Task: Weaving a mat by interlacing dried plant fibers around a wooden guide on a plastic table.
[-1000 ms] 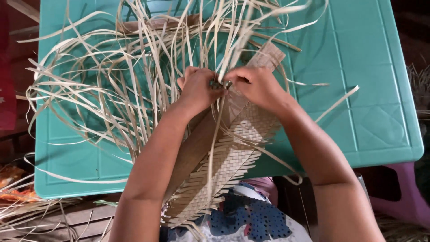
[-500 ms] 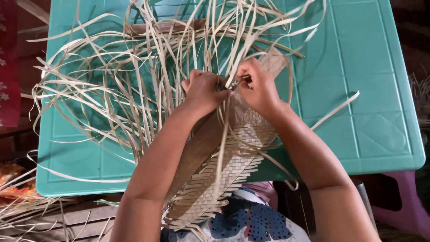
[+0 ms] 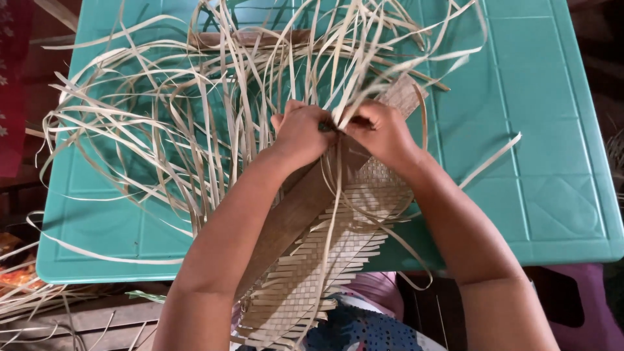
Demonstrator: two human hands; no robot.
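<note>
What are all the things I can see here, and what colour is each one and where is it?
Table: one, teal plastic, under everything.
Loose strips: too many to count, pale straw, fanned over the table's left and top.
Woven mat: one, pale straw, running from the hands down off the table's near edge.
Flat board: one, brown, beside the mat's left edge.
Patterned cloth: one, blue and white, bottom centre.
Purple thing: one, bottom right, partly hidden.
Left hand: own, closed on strips at the mat's top.
Right hand: own, closed on strips beside it.

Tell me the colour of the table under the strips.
Teal-green table, plain with moulded square panels; the head view shows it.
</note>
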